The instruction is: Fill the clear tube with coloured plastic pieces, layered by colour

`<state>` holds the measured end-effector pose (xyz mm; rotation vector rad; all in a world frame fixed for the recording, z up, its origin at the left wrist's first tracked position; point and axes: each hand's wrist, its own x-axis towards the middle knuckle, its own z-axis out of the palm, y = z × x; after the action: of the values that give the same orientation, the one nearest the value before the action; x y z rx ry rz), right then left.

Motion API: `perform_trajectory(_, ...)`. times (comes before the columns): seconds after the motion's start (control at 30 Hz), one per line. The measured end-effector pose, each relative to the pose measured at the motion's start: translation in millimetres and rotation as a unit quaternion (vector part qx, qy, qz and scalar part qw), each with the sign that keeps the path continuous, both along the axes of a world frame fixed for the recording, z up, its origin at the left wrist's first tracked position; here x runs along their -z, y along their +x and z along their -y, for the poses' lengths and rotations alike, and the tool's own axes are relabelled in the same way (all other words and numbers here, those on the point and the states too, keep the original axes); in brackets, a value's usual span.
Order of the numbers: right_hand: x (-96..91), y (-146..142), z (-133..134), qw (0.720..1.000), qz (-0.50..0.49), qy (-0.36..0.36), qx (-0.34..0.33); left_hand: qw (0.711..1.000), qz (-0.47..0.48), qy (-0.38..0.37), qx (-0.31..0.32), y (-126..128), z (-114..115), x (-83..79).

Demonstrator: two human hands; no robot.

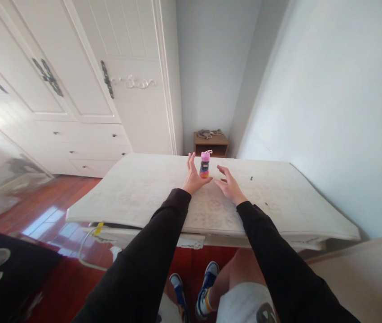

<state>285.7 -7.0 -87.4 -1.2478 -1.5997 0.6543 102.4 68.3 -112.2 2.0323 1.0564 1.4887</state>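
A small clear bottle [204, 167] with a pink cap and strap loop stands upright on the white tabletop [157, 179]. Bands of bright colour, pink, yellow and blue among them, fill it; what they are is too small to tell. Just left of the bottle is my left hand [195, 178], fingers raised and apart, its thumb reaching across in front of the base. Whether the thumb touches it I cannot tell. My right hand [228, 185] hovers to the right of the bottle, fingers spread and curved, with nothing in it.
Two tiny dark bits, one a small dark piece [251, 178], lie on the table to the right. Beyond the far edge stands a brown nightstand [211, 140] with a grey cloth [207, 133]. White wardrobes [137, 112] line the left; a pale wall [339, 112] borders the right.
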Motion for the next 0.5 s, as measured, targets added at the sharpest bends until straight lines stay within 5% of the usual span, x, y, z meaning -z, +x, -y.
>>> perform_trajectory(0.5,11.7,7.1,-7.1,0.999,0.013,0.03,-0.019,0.998,-0.029,0.04,-0.047,-0.2,-0.5,3.1)
